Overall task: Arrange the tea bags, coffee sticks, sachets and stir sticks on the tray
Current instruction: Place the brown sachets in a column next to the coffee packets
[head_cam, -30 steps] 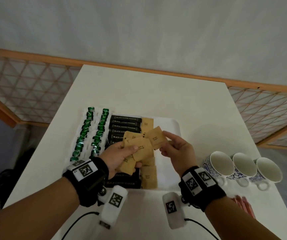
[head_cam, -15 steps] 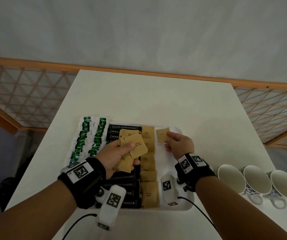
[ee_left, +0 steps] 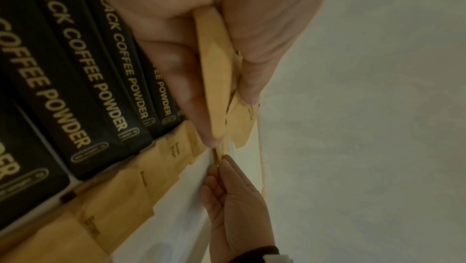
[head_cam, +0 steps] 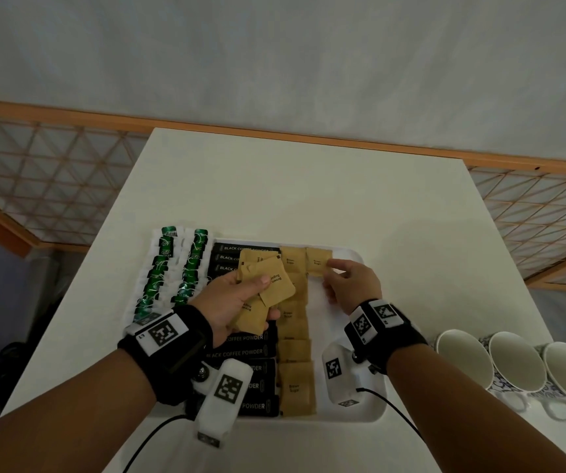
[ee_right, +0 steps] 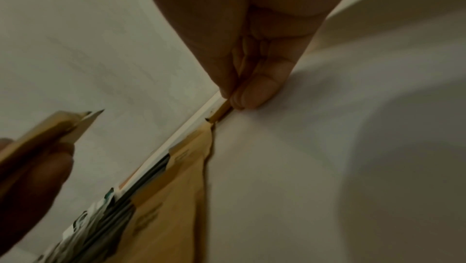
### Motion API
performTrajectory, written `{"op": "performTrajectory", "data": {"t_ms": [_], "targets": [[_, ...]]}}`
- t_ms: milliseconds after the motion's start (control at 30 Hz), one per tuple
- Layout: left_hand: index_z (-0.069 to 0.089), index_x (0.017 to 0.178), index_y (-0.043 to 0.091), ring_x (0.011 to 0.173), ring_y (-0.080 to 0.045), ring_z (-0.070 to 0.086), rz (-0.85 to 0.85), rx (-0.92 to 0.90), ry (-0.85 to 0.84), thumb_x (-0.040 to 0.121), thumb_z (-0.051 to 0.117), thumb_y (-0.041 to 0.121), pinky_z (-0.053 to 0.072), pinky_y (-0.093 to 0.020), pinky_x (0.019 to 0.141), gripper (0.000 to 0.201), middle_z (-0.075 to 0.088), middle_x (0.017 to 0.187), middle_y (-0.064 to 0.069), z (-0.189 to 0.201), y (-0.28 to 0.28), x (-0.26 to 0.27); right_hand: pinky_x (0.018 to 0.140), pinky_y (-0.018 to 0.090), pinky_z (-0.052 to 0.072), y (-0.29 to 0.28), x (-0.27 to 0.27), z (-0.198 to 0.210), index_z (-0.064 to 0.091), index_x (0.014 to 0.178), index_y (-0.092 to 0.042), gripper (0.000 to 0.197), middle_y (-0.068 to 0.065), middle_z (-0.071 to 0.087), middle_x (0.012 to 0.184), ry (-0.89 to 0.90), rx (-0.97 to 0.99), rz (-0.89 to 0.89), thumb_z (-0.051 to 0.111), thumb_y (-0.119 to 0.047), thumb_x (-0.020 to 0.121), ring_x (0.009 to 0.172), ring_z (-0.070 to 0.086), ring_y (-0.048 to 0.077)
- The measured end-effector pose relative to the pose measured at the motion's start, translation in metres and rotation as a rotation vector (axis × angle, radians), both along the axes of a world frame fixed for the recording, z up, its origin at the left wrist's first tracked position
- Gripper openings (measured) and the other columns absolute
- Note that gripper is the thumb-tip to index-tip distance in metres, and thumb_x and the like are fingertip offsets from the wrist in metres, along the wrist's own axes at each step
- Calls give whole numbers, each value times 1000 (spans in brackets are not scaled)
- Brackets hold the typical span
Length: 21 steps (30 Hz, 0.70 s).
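Note:
A white tray (head_cam: 349,413) holds a column of black coffee sticks (head_cam: 240,353) and a column of brown sugar sachets (head_cam: 296,387). Green tea bags (head_cam: 158,278) lie in two rows along its left side. My left hand (head_cam: 237,302) grips a fanned stack of brown sugar sachets (head_cam: 274,278) above the coffee sticks. My right hand (head_cam: 346,285) pinches one brown sugar sachet (head_cam: 317,261) by its right edge, low at the tray's far end, beside the top of the sachet column. In the right wrist view thumb and fingertips (ee_right: 252,96) pinch that sachet (ee_right: 221,111) edge-on.
Three white mugs (head_cam: 513,367) with blue patterns stand in a row right of the tray near the table's front right. The white table (head_cam: 308,199) extends beyond the tray to a wooden lattice rail (head_cam: 530,206). The tray's right part (head_cam: 343,322) is bare white.
My right hand carried one sachet away from the stack, forward and down to the tray's far end beside the sachet column. The left hand kept its stack nearly still.

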<state>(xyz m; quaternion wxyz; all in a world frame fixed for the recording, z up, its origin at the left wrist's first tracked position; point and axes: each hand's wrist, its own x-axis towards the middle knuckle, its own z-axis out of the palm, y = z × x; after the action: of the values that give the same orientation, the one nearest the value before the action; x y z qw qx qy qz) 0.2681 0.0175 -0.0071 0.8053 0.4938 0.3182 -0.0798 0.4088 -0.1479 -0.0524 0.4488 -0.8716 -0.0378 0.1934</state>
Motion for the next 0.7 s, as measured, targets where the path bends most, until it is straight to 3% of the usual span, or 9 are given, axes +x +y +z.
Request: {"op": "performTrajectory", "data": {"t_ms": [200, 333, 467, 567, 700], "targets": [[58, 121, 10, 66, -24, 69, -7, -9, 0, 91, 60, 21, 55, -31, 50, 32, 72, 99, -14, -1, -7, 4, 74, 32, 56, -4, -1, 1, 66, 110, -23, 25, -2, 68, 66, -15, -32, 10, 59, -32, 87, 58, 63, 15], [60, 117, 9, 64, -24, 68, -9, -5, -16, 89, 62, 19, 55, -30, 50, 29, 73, 94, -14, -1, -13, 6, 60, 32, 57, -4, -15, 20, 68, 105, -16, 20, 2, 67, 70, 41, 194, -34, 63, -26, 88, 58, 60, 15], [63, 115, 9, 71, -30, 67, 8, 11, -37, 83, 70, 21, 57, -35, 58, 35, 71, 99, -19, -3, -21, 7, 56, 25, 51, 0, -39, 42, 70, 95, -19, 22, 1, 69, 77, 236, 372, 119, 71, -35, 81, 62, 61, 12], [66, 110, 8, 65, -27, 67, 44, -6, -51, 83, 70, 26, 57, -36, 56, 33, 71, 98, -19, -2, -25, 10, 55, 21, 51, -1, -48, 45, 70, 97, -17, 20, 3, 69, 78, 308, 387, 203, 75, -23, 78, 63, 60, 12], [63, 115, 9, 61, -26, 68, 87, -23, -38, 87, 66, 24, 54, -32, 52, 32, 71, 95, -19, -2, -25, 11, 58, 24, 53, -7, -47, 44, 70, 96, -13, 10, 4, 67, 79, 313, 451, 134, 64, -10, 87, 62, 60, 13]]}}
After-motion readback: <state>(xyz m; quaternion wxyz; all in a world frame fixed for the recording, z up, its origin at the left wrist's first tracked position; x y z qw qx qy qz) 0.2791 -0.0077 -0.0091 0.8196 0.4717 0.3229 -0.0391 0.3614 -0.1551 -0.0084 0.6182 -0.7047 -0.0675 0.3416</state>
